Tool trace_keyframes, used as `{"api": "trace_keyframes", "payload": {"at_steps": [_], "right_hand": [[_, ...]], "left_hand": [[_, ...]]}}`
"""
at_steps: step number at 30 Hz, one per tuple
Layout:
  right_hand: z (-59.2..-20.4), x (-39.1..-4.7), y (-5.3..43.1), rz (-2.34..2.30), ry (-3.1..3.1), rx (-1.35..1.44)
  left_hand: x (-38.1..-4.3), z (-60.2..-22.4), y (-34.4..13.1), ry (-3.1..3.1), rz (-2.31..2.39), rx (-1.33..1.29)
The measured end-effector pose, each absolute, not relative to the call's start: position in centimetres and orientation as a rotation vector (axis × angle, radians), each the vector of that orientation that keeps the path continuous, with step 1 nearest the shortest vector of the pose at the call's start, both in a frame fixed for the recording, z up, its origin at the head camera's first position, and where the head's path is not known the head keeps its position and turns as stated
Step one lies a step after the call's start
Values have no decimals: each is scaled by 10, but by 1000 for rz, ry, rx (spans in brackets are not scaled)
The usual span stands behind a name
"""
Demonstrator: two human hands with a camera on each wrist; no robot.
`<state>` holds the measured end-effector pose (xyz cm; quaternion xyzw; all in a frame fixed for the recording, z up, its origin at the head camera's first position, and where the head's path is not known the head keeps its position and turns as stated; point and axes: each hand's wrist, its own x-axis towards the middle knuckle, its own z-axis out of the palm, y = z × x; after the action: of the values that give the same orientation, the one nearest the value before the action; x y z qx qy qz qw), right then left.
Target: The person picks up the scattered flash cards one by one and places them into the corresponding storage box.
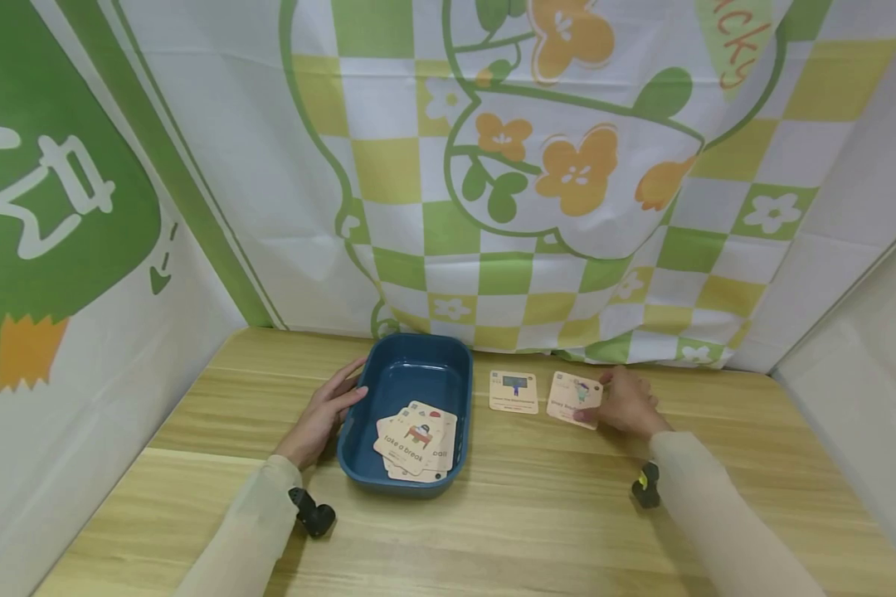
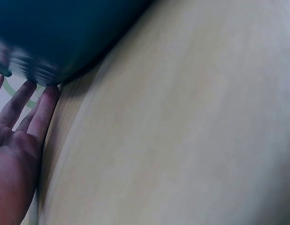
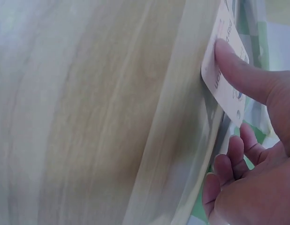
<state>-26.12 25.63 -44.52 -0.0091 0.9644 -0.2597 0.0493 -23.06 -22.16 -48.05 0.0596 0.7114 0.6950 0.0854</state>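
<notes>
A dark blue tray point(image 1: 406, 487) sits on the table, with several illustrated cards point(image 1: 421, 439) overlapping inside it near its front end. My left hand point(image 1: 327, 419) is at the tray's left side. Its fairly straight fingers touch the outer wall in the left wrist view, and the thumb lies at the rim. To the right of the tray, my right hand point(image 1: 629, 402) pinches a square picture card point(image 1: 571, 400) by its right edge, thumb on the printed face. In the right wrist view the card point(image 3: 225, 70) looks tilted. Another card point(image 1: 513, 391) lies flat between it and the tray.
The wooden table point(image 1: 538, 514) reaches back to a hanging cloth point(image 1: 448, 274) with green and yellow checks and orange flowers. A green and white printed cloth point(image 1: 104, 274) hangs on the left, and a pale wall point(image 1: 866, 356) bounds the right.
</notes>
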Motion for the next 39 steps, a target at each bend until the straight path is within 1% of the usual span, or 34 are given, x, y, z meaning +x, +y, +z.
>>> {"api": "trace_keyframes", "payload": {"at_steps": [8, 15, 25, 39], "right_hand": [[-445, -259, 272, -964, 2886, -72], [-435, -252, 278, -1174, 2759, -208], [-424, -240, 275, -1151, 2833, -329], [-426, -232, 267, -1140, 2978, -343]], "left_hand": [[-230, -480, -222, 2122, 2071, 180], [-229, -479, -222, 2129, 2063, 172], [-230, -480, -222, 2127, 2071, 174], [-230, -481, -222, 2128, 2077, 193]]}}
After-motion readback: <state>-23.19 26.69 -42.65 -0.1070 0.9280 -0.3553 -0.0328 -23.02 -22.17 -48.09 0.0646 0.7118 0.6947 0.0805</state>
